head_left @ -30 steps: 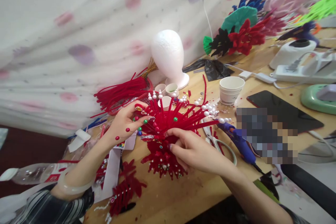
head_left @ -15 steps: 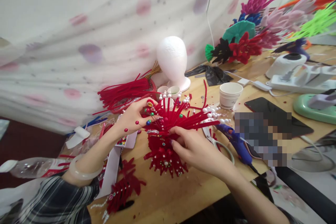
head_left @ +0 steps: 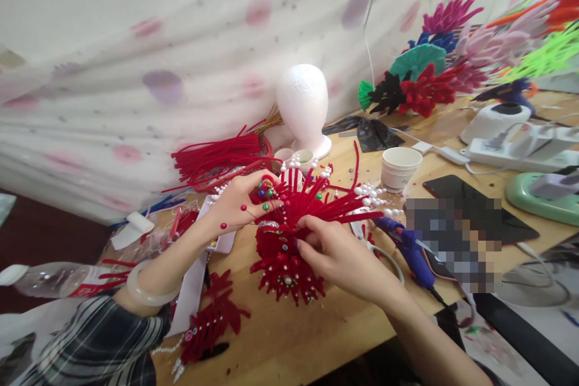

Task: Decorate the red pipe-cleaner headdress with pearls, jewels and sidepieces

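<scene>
Between my hands is a red chenille-stem headdress (head_left: 271,245), trimmed with pearls, gems and a spray of red stems tipped with white beads. My left hand (head_left: 239,200) is closed at its upper left. Its fingers pinch thin wire stems tipped with red, green and blue beads (head_left: 265,207), and some of them poke out past the hand. On the right side, my right hand (head_left: 332,253) is closed, thumb and fingers gripping the headdress edge; the exact pinch point is partly hidden. A red leaf-shaped chenille piece with pearls (head_left: 212,316) lies at lower left on the table.
Behind the headdress stand a white foam head (head_left: 303,102), red chenille stems (head_left: 217,160) and small cups. To the right are a paper cup (head_left: 400,170), scissors (head_left: 389,262), a blue glue gun (head_left: 409,250), phones and a power strip (head_left: 497,154). A plastic bottle (head_left: 54,279) lies left.
The view has shifted slightly. The bead-tipped wires in my left hand have turned a little, and its fingers have shifted. My right hand keeps its hold on the headdress.
</scene>
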### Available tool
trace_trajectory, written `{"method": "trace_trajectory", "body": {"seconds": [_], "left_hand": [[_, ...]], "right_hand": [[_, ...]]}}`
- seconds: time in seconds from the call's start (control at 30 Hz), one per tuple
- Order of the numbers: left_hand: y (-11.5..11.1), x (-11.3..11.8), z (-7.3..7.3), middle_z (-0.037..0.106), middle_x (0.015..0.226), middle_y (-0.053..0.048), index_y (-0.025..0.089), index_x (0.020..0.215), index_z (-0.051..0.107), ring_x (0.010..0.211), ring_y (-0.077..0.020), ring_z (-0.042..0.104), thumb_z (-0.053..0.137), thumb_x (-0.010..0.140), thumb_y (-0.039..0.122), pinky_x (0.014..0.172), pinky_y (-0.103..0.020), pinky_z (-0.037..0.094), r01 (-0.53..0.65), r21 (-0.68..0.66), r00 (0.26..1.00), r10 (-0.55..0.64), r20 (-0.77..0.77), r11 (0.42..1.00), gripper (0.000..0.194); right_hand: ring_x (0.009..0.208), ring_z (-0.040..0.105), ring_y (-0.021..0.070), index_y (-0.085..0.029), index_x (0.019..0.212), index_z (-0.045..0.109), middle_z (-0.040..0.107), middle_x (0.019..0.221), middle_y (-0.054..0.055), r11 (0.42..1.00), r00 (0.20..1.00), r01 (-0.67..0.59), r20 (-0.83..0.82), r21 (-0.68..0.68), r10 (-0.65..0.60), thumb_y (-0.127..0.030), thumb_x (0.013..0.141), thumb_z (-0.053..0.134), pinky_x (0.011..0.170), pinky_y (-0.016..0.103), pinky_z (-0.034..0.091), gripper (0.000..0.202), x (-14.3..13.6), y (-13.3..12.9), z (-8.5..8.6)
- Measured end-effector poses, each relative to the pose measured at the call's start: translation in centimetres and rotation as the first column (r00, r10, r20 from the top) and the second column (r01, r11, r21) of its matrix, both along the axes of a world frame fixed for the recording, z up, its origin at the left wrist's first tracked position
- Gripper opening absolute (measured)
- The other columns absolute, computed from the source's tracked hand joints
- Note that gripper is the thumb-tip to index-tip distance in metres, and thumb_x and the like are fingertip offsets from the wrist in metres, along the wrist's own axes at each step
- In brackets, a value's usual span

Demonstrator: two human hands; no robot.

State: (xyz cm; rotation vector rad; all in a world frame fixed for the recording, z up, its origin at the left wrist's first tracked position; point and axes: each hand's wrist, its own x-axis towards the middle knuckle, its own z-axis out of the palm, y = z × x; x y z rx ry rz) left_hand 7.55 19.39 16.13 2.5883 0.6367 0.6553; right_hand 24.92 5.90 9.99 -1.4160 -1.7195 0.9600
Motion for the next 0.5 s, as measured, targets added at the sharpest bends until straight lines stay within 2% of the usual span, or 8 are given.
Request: {"method": "trace_trajectory", "body": {"seconds": [0.23,0.4,0.5], "left_hand": [[-0.2,0.4,0.8,0.064,0.080,0.001,0.018,0.084,0.059,0.072,-0.0140,0.059,0.070,0.082,0.038,0.066,-0.025,0.048,-0.008,-0.156,1.000,0.007,-0.005,0.988,0.023],[-0.3,0.6,0.6,0.066,0.081,0.001,0.019,0.084,0.059,0.072,-0.0148,0.060,0.068,0.083,0.036,0.067,-0.026,0.047,-0.023,-0.084,1.000,0.024,0.013,0.996,0.020],[-0.2,0.5,0.1,0.066,0.084,0.001,0.019,0.086,0.059,0.075,-0.0149,0.060,0.070,0.082,0.035,0.069,-0.026,0.047,-0.025,-0.062,0.998,0.028,0.053,0.998,0.019]], "right_hand": [[0.054,0.052,0.0106,-0.019,0.098,0.058,0.061,0.062,-0.004,1.000,1.000,-0.024,-0.021,-0.005,0.024,-0.019,0.090,0.047,0.053,0.024,0.030,0.014,0.2,-0.1,0.3],[0.056,0.055,0.0111,-0.018,0.104,0.058,0.062,0.064,-0.004,1.000,0.992,-0.027,-0.125,-0.017,0.024,-0.022,0.089,0.050,0.053,0.022,0.036,0.018,0.2,-0.3,-0.3],[0.050,0.054,0.0109,-0.018,0.114,0.054,0.058,0.058,-0.006,0.991,0.958,-0.068,-0.284,-0.113,0.033,-0.025,0.089,0.050,0.048,0.021,0.038,0.026,0.2,-0.5,-1.0]]}}
